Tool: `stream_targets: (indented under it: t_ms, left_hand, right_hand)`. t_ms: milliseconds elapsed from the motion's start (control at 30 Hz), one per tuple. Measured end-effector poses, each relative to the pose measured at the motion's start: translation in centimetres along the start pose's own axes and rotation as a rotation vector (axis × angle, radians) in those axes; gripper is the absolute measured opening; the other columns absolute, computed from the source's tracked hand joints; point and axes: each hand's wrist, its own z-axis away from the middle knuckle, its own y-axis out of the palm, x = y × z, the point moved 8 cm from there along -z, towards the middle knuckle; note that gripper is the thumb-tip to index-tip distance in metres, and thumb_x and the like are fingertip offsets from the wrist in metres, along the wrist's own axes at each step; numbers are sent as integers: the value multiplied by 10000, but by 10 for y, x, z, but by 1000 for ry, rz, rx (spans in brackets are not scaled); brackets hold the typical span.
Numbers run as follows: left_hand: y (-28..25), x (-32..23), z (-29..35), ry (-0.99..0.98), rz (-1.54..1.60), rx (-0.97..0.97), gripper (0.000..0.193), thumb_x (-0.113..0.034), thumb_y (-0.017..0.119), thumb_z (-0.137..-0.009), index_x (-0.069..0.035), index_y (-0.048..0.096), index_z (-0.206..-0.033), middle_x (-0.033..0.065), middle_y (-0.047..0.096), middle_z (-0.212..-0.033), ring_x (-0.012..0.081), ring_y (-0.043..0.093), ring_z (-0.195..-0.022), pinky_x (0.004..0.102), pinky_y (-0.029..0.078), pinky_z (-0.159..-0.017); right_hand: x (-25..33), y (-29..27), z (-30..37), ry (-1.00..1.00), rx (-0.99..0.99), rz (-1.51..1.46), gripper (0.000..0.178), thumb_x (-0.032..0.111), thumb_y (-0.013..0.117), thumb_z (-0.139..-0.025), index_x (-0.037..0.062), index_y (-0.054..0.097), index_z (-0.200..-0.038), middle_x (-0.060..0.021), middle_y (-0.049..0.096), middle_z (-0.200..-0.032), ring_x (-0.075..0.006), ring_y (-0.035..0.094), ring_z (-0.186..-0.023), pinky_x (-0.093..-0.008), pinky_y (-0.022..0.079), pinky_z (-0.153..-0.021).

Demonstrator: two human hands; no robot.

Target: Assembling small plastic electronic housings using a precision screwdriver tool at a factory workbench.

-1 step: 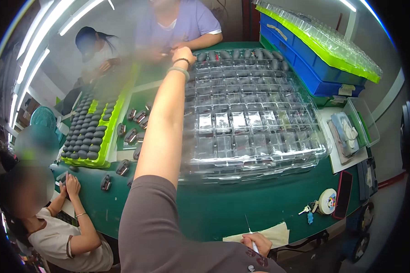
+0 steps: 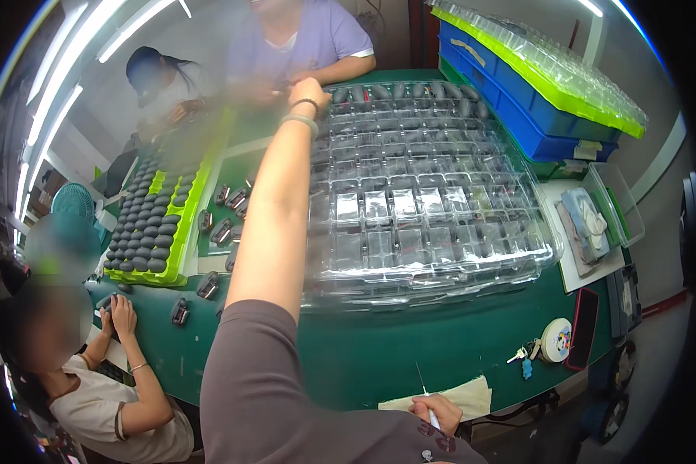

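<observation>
My left arm reaches across the table, with my left hand (image 2: 309, 93) at the far left corner of a clear plastic compartment tray (image 2: 433, 267). Its fingers are curled; what they hold, if anything, is hidden. Dark oval pieces (image 2: 399, 91) sit in the tray's far row, right of that hand. More clear trays appear stacked underneath. Near the front edge, my right hand (image 2: 441, 410) is closed around a thin pointed tool (image 2: 432, 418) with a white handle, its tip upward. Beside and beneath that hand lies a beige cloth (image 2: 472, 396).
Left stands a lime-green tray (image 2: 179, 259) of dark oval pieces, with loose dark devices (image 2: 208, 285) nearby. Co-workers sit left and opposite. Blue crates (image 2: 491, 93) rise at the back right. A phone (image 2: 582, 329), round tin (image 2: 556, 340) and keys (image 2: 524, 352) lie front right.
</observation>
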Motion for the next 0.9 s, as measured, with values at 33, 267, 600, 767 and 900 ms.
stream_targets:
  t_ms: [33, 267, 600, 767, 900]
  left_hand:
    - [-4, -5, 6, -17, 159, 20, 459, -348, 696, -686, -44, 631, -1025, 175, 603, -1073, 308, 581, -1004, 378, 481, -836]
    - [-73, 7, 83, 50, 1409, 249, 257, -232, 612, -840, 6, 580, -933, 32, 602, -786, 126, 558, -655, 277, 506, -617]
    - [-151, 30, 340, 192, 1791, 455, 291, -96, 505, -874, 31, 470, -1133, 127, 598, -1018, 198, 617, -888, 290, 536, -730]
    - [-111, 32, 438, -27, 2051, 690, 388, -22, 505, -859, -8, 395, -1231, 184, 557, -1090, 281, 622, -889, 325, 556, -681]
    - [-83, 17, 468, -62, 2191, 799, 366, -20, 485, -852, -4, 372, -1199, 261, 464, -1192, 290, 615, -895, 341, 555, -746]
  right_hand:
    - [-1, -2, 1, 32, -38, -2, 100, -20, 655, -695, 0, 631, -791, -99, 589, -620, -219, 572, -526, -285, 445, -492]
    - [15, -1, -8, -71, -13, 17, 53, -1, 615, -729, -11, 614, -781, -120, 569, -609, -248, 546, -515, -313, 419, -476]
    - [-3, 3, 7, 246, 105, -213, 150, 101, 545, -834, -35, 608, -850, -112, 613, -662, -176, 591, -607, -271, 465, -573]
    - [40, 1, -28, 95, 74, -405, 397, 318, 452, -919, -46, 570, -1025, -95, 579, -723, -144, 556, -650, -263, 461, -623]
    - [70, 1, -71, -163, 122, -391, 509, 393, 363, -939, -51, 608, -981, -118, 566, -742, -148, 531, -606, -259, 442, -573]
